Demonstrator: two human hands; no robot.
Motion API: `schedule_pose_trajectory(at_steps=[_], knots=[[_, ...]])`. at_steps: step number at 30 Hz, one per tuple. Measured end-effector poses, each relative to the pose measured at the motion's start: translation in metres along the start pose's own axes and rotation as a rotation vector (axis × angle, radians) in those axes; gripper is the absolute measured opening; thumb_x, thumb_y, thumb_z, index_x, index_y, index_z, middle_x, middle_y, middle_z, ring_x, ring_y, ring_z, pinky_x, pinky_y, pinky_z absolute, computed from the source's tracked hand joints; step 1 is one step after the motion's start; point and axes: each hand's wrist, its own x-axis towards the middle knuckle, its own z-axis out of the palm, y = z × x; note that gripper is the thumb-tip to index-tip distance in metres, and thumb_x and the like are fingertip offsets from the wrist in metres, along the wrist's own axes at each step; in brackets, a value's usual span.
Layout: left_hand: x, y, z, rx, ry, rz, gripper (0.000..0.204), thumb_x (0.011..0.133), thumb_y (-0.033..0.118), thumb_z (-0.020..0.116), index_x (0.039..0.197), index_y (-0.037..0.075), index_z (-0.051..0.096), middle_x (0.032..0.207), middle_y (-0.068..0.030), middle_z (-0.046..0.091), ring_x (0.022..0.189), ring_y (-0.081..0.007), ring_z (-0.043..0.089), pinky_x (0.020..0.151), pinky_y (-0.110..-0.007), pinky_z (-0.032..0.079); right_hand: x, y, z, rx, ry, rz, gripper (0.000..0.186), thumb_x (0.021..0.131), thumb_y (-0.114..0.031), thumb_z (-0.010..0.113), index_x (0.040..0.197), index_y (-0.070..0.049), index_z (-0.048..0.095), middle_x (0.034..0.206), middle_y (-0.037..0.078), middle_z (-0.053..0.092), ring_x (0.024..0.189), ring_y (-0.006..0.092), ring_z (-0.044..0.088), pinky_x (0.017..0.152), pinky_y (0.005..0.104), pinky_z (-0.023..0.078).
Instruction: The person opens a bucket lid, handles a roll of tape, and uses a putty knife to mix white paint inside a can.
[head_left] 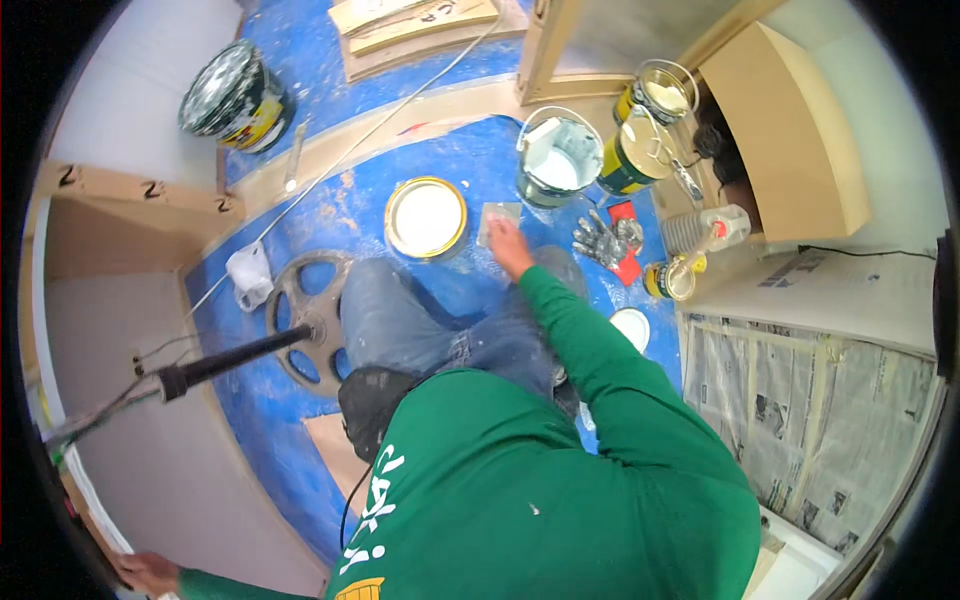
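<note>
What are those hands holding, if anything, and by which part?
The right hand holds a flat grey rectangular sheet by its near side. Whether the left hand grips anything cannot be told.

From my remote station, I view a dull, metal-looking plate (pixel 489 214), paint-smeared plastic-looking floor sheeting (pixel 450 155), crusted cloth gloves (pixel 594 240), a ribbed clear-plastic jug (pixel 686 233), a smooth matt box (pixel 790 140), bare wooden boards (pixel 420 32) and creased newsprint paper (pixel 800 420).
</note>
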Motion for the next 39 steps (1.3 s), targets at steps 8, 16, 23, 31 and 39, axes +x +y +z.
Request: schedule_pose_trajectory(at_steps=[8, 16, 23, 31, 39], knots=[[-0.413, 0.287, 0.068, -1.181, -1.520, -0.280, 0.033, 0.106, 0.020, 0.053, 0.132, 0.000, 0.061, 0.116, -0.0137, 0.065, 0.096, -0.0226, 0.069, 0.081, -0.035, 0.059, 0.045, -0.001, 0.022, 0.335, -0.058, 0.162, 0.068, 0.105, -0.063, 0.038, 0.136, -0.007, 0.061, 0.117, 0.012, 0.069, 0.091, 0.0165, 0.063, 0.074, 0.0306, 0.054], [-0.577, 0.394, 0.231, -0.820, -2.130, -1.429, 0.089, 0.099, 0.076, 0.029, 0.145, 0.001, 0.047, 0.129, -0.0188, 0.063, 0.118, -0.0304, 0.060, 0.098, -0.042, 0.048, -0.023, -0.014, -0.080, 0.284, -0.063, 0.343, 0.063, 0.107, -0.057, 0.040, 0.136, -0.006, 0.062, 0.117, 0.011, 0.071, 0.094, 0.0172, 0.065, 0.079, 0.0319, 0.054], [-0.511, 0.441, 0.110, -1.012, -1.484, -0.021, 0.035, 0.100, 0.007, 0.057, 0.132, -0.005, 0.054, 0.118, -0.0156, 0.063, 0.105, -0.0275, 0.062, 0.094, -0.033, 0.049, -0.003, -0.175, -0.037, -0.368, -0.044, -0.718, 0.043, 0.090, -0.024, 0.064, 0.129, -0.007, 0.066, 0.122, 0.017, 0.067, 0.130, 0.0348, 0.053, 0.111, 0.0445, 0.042], [-0.471, 0.430, 0.067, -1.039, -1.594, 0.051, 0.034, 0.097, 0.000, 0.056, 0.131, -0.002, 0.058, 0.119, -0.0114, 0.063, 0.106, -0.0203, 0.060, 0.097, -0.033, 0.047, 0.055, -0.207, 0.037, -1.023, -0.995, -1.193, 0.012, 0.078, -0.019, 0.066, 0.085, -0.011, 0.072, 0.078, 0.008, 0.069, 0.087, 0.0275, 0.068, 0.086, 0.0429, 0.049], [-0.525, 0.386, 0.172, -0.989, -1.777, -1.105, 0.048, 0.104, 0.036, 0.053, 0.137, 0.001, 0.054, 0.131, -0.0146, 0.059, 0.116, -0.0263, 0.060, 0.103, -0.041, 0.047, 0.019, -0.288, 0.008, -0.601, -0.930, -1.072, 0.005, 0.078, -0.011, 0.067, 0.081, -0.008, 0.065, 0.069, 0.009, 0.059, 0.074, 0.0304, 0.061, 0.074, 0.0419, 0.047]])
